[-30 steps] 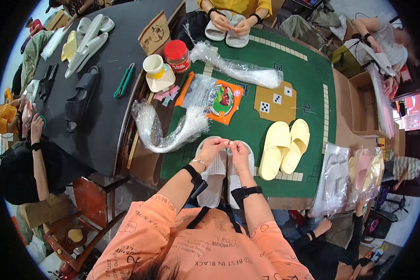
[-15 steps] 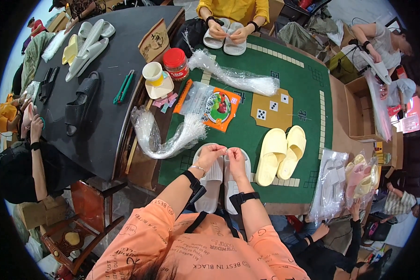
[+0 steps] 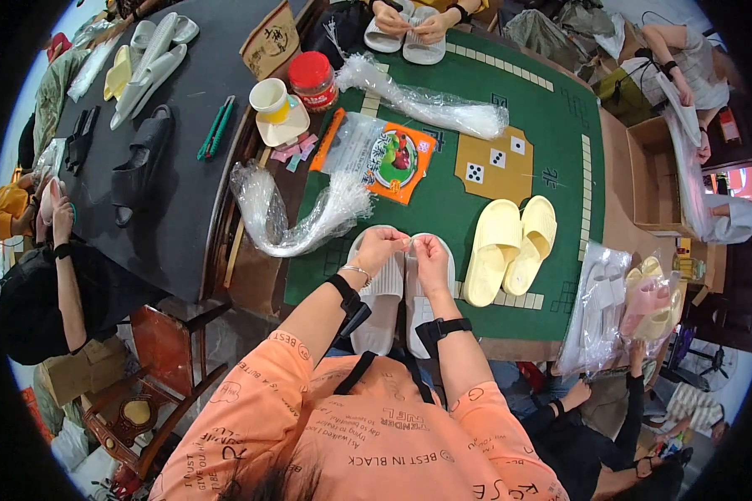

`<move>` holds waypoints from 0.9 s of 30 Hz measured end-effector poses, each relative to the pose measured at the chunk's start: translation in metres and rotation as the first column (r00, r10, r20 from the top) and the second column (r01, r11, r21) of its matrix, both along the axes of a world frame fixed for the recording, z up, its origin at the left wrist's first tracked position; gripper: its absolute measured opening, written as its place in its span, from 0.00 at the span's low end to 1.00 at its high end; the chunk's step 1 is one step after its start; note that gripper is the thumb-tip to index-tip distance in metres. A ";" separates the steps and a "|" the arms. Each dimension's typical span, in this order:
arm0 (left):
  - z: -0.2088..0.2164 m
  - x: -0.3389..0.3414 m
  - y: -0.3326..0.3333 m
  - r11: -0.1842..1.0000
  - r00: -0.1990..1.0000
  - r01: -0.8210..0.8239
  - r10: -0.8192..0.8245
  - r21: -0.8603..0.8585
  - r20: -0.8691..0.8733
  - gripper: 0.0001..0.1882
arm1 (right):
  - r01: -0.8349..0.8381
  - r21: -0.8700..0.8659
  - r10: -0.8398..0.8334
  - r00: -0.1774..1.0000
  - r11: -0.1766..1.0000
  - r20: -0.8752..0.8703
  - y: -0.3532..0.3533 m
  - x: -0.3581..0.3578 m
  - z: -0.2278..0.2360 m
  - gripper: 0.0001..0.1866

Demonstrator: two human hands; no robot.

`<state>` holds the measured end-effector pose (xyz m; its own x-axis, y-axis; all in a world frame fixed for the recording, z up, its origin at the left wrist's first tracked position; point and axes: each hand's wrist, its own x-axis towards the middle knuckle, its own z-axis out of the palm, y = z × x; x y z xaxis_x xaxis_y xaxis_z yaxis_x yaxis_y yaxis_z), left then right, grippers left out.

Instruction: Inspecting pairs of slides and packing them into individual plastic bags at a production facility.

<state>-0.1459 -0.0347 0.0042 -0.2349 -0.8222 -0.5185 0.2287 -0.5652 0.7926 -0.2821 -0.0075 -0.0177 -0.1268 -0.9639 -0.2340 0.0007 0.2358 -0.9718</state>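
Observation:
Just in front of me a pair of white slippers, left slipper (image 3: 374, 321) and right slipper (image 3: 416, 313), lies side by side at the near edge of the green table. Above their straps my left hand (image 3: 384, 245) and my right hand (image 3: 430, 259) meet, thumbs and fingers pinched together at the tips. Whatever they pinch is too small to make out. To the right sits a pair of pale yellow slippers (image 3: 495, 255). Left of my hands a bundle of clear plastic strands (image 3: 297, 238) curves in its wrapper.
Beyond lie an orange-and-clear packet (image 3: 399, 159), another strand bundle (image 3: 434, 104), a paper cup (image 3: 270, 102) and a red-lidded jar (image 3: 312, 82). Bagged slippers (image 3: 597, 305) rest at the right edge. A black table (image 3: 188, 184) adjoins on the left. Co-workers handle slippers around me.
The whole view has shifted slightly, so the table things sit higher in the picture. My hands keep their fingertip pinch above the white slippers. At far right, a co-worker's arms have moved.

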 end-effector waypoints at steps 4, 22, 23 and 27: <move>0.004 0.001 0.001 0.999 0.999 0.047 -0.047 0.008 0.022 0.04 | -0.002 -0.004 0.002 0.998 1.000 -0.060 0.002 -0.001 0.000 0.05; -0.008 -0.008 0.003 0.997 0.994 0.011 -0.003 -0.076 0.108 0.06 | 0.070 -0.022 -0.072 0.993 0.997 -0.097 0.001 0.001 0.002 0.06; -0.006 -0.008 0.004 0.996 0.995 -0.003 0.012 -0.086 0.103 0.09 | 0.046 0.038 -0.041 0.990 0.998 -0.136 0.001 -0.002 0.006 0.07; 0.018 0.012 0.027 0.870 0.801 0.153 0.169 -0.469 0.575 0.18 | -0.007 -0.154 -0.035 0.963 0.988 -0.269 0.015 -0.021 0.047 0.15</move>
